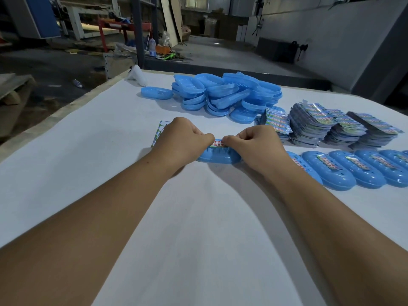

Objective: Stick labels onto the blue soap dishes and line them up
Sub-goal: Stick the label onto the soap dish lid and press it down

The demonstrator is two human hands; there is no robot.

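A blue soap dish (217,156) lies on the white table (88,164) in front of me, with a printed label (217,143) across its top. My left hand (183,138) and my right hand (257,143) both rest on the dish, fingers curled, pinching the label from either end. A label sheet (160,129) pokes out from under my left hand. To the right runs a row of labelled soap dishes (353,171). Behind lies a heap of unlabelled soap dishes (223,93), with one single dish (157,93) apart at its left.
Stacks of label sheets (331,127) stand at the right, behind the row. A white object (138,75) lies at the table's far corner. The table's left edge (55,115) runs diagonally, and a cluttered workshop floor lies beyond it.
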